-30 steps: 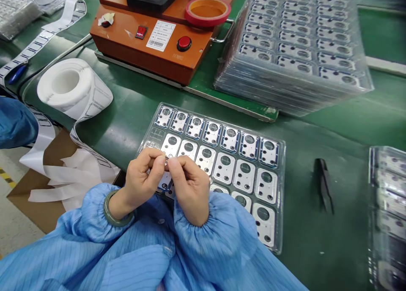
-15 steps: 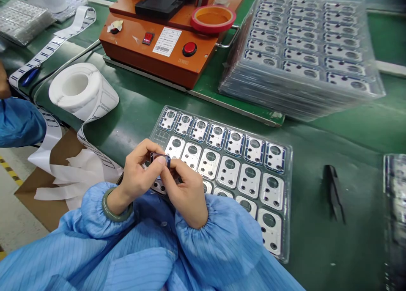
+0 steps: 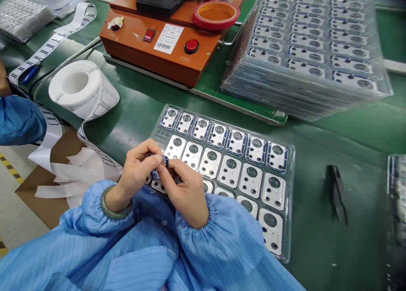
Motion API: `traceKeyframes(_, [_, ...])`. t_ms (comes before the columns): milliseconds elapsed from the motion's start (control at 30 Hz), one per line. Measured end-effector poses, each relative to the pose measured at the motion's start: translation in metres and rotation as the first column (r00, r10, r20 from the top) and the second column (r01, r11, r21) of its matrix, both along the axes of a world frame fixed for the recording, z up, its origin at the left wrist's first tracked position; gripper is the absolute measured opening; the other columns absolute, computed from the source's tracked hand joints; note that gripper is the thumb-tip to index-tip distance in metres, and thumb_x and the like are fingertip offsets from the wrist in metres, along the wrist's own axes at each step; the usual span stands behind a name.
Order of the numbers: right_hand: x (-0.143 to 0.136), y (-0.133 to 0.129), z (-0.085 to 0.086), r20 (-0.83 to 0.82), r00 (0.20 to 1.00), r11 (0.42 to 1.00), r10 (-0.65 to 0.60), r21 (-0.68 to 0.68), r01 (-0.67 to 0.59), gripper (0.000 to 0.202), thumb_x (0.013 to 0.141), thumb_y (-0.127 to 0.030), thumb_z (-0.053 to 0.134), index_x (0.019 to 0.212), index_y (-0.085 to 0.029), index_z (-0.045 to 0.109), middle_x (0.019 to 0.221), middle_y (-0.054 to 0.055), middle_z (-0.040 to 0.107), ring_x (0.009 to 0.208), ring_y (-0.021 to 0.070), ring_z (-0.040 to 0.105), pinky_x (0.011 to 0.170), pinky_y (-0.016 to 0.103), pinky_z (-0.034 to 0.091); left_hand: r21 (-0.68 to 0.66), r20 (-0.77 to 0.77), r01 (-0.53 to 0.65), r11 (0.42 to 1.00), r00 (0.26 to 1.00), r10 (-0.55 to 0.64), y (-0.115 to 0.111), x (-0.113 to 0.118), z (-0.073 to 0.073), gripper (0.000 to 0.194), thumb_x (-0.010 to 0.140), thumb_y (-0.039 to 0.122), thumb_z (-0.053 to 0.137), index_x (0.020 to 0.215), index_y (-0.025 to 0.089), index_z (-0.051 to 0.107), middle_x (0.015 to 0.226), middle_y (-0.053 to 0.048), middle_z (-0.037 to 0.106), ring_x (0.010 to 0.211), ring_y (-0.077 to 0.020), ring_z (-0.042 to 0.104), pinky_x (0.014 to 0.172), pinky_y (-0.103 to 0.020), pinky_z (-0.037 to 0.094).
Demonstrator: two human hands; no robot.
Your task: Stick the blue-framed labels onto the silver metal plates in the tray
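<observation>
Between both hands is a small plate with a dark blue edge [image 3: 154, 174], partly covered by fingers. My left hand [image 3: 138, 169] pinches it from the left, thumb on top. My right hand [image 3: 185, 187] has its thumb and fingertips closed at the plate's right side. Both hands are over the near left part of a clear plastic tray [image 3: 291, 189] that holds rows of silver plates with round holes. Blue edging shows on the plates of the far row [image 3: 237, 142]; those nearer look plain silver. One pocket [image 3: 162, 136] at the tray's left has no plate in it.
Black tweezers [image 3: 337, 194] lie right of the tray. Behind stand an orange machine [image 3: 152, 56] with a red tape roll [image 3: 216, 16] on it, and stacked filled trays [image 3: 304, 79]. A white label roll [image 3: 76, 86] is at left, above a cardboard box [image 3: 41, 189]. Another person's blue sleeve [image 3: 20, 121] shows.
The plate in my hands has tilted, so more of its blue-edged face shows. My fingers have shifted slightly on it. The view has moved a little.
</observation>
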State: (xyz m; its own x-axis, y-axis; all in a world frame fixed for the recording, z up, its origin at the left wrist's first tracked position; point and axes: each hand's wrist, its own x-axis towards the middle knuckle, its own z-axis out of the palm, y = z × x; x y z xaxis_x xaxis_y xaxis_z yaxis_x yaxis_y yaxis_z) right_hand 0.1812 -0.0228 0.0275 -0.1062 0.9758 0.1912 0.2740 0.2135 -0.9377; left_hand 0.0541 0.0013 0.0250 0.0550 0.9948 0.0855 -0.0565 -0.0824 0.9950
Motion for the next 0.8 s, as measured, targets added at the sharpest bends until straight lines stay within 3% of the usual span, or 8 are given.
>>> traceKeyframes(333, [0.0031,0.0004,0.0027,-0.075,0.997,0.995,0.006,-0.098,-0.014,0.019,0.087,-0.025,0.056,0.070,-0.017,0.058,0.063,-0.003,0.055,0.053,0.0078,0.047,0.053,0.020,0.039,-0.120,0.123,0.006,0.993,0.992,0.009,-0.0002,-0.0024,0.0037,0.013,0.075,0.018,0.052,0.068,0.017,0.063,0.063,0.000,0.054,0.062,-0.0125,0.048,0.061,-0.025,0.038])
traceKeyframes(600, [0.0031,0.0003,0.0012,-0.157,0.987,0.978,-0.014,-0.209,-0.019,0.019,0.087,-0.032,0.056,0.076,-0.017,0.062,0.061,-0.003,0.055,0.053,0.0085,0.048,0.051,0.021,0.040,-0.074,0.192,0.058,0.996,0.980,-0.043,-0.0030,-0.0056,0.0038,0.023,0.080,0.027,0.053,0.085,0.018,0.073,0.076,-0.004,0.061,0.071,-0.0148,0.055,0.066,-0.026,0.044])
traceKeyframes(700, [0.0027,0.0013,0.0001,-0.167,0.986,0.971,-0.021,-0.236,-0.020,0.021,0.087,-0.034,0.056,0.075,-0.017,0.061,0.060,-0.003,0.054,0.052,0.0083,0.048,0.051,0.021,0.040,-0.070,0.081,-0.028,0.997,0.996,0.034,-0.0033,-0.0045,-0.0001,0.021,0.085,0.031,0.056,0.083,0.019,0.073,0.072,-0.002,0.061,0.071,-0.0131,0.056,0.068,-0.024,0.044])
traceKeyframes(800, [0.0031,0.0023,0.0002,-0.187,0.982,0.964,-0.028,-0.264,-0.023,0.025,0.088,-0.038,0.053,0.075,-0.017,0.060,0.058,-0.003,0.053,0.051,0.0088,0.050,0.049,0.021,0.040,-0.063,0.022,-0.182,0.981,0.983,0.184,-0.0017,-0.0028,-0.0047,0.020,0.085,0.034,0.059,0.080,0.019,0.071,0.070,0.000,0.062,0.069,-0.0108,0.056,0.067,-0.021,0.044])
